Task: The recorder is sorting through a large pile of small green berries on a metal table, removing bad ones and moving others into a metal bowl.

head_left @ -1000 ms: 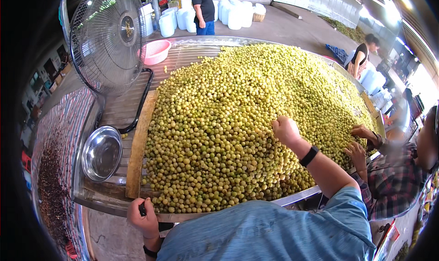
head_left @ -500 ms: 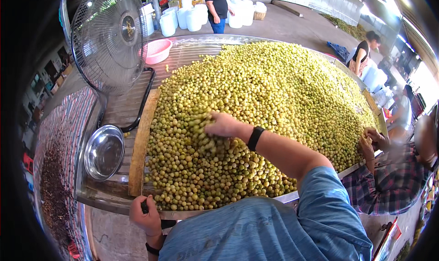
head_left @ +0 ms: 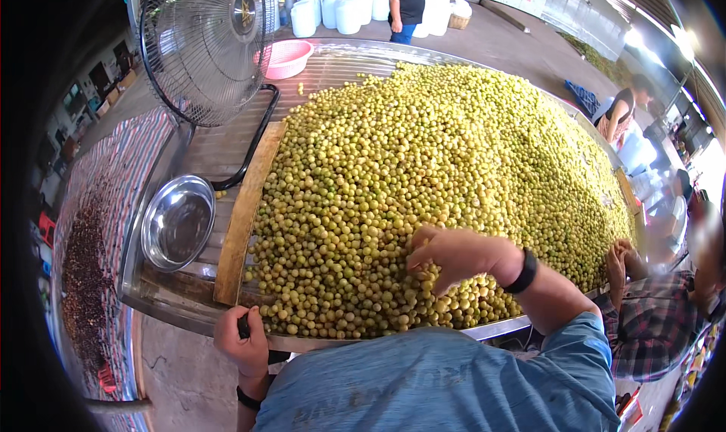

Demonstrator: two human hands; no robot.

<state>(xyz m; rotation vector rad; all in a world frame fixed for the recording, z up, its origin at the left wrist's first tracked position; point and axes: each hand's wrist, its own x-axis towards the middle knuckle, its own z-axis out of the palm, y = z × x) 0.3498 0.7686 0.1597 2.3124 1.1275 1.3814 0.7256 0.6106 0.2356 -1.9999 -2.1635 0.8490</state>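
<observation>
A broad heap of small round yellow-green fruits covers most of a metal table. My right hand, with a black band on its wrist, is low over the near part of the heap, slightly blurred. Its fingers are apart and curve down to the fruits, with fruits showing between them; I see nothing gripped. At the table's near left edge my left hand is closed around a small black object, mostly hidden by the fingers. A wooden board bounds the heap on the left, just beyond this hand.
Left of the board are a steel bowl and a large fan. A pink basket sits at the far edge. A person in a plaid shirt has hands at the heap's right edge. Other people and white barrels are beyond.
My right hand has moved right and nearer to me, out of the fruits it was stirring on the left. My left hand stays closed at the table edge. The view has shifted slightly.
</observation>
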